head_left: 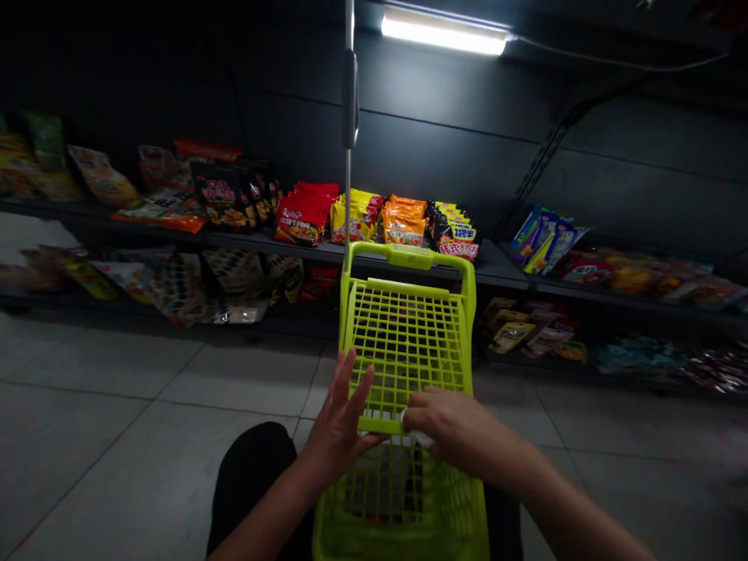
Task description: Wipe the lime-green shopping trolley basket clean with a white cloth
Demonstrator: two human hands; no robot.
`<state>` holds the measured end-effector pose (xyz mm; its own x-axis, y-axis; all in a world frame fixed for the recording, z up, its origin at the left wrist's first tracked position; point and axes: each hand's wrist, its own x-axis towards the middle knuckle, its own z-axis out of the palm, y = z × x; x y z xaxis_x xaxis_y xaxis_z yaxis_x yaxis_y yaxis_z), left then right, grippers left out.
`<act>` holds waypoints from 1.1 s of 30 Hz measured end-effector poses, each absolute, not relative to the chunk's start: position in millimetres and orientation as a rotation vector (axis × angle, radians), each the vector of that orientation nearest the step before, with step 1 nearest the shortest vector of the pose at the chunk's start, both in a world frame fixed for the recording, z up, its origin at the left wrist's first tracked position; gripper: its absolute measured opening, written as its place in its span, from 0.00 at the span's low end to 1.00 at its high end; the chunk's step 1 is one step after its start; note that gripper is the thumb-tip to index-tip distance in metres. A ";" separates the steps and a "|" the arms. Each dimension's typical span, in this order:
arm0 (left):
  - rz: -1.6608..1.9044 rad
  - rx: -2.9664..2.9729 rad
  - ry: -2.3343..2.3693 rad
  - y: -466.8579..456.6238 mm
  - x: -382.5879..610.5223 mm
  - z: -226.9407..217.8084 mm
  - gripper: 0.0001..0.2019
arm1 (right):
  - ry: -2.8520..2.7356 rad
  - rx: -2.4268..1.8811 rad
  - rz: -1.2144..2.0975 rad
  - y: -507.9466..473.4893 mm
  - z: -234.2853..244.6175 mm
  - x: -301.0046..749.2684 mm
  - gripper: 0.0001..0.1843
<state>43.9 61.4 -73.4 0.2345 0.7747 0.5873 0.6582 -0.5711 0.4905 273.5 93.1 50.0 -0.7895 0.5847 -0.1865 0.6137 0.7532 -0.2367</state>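
Observation:
A lime-green plastic shopping basket [409, 327] stands on end in front of me, its grid wall facing me and its handle [409, 255] at the top. My left hand [342, 413] lies flat with fingers stretched out against the left side of the grid. Over the basket's lower rim, my right hand [447, 425] is closed on a small white thing [404, 418] that I cannot make out. My dark-clothed knee [251, 467] shows below the left arm.
Dark shelves run along the wall with packets of instant noodles [374, 218] and snacks [175, 195]; more packets [549, 241] lie at the right and on the lower shelf. A metal pole [349, 117] rises behind the basket. A strip light [444, 35] glows overhead. Grey floor tiles [117, 421] spread left.

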 end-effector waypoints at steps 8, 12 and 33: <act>1.227 2.394 1.396 62.7 44.4 -70.7 0.63 | 2.874 1.800 -0.024 243.0 51.0 244.1 0.17; 1.205 2.398 1.432 64.6 43.6 -70.7 0.64 | 2.793 1.701 0.010 236.1 43.4 233.6 0.14; 1.212 2.382 1.384 69.5 41.8 -70.4 0.64 | 2.810 1.738 0.059 253.2 50.3 215.8 0.13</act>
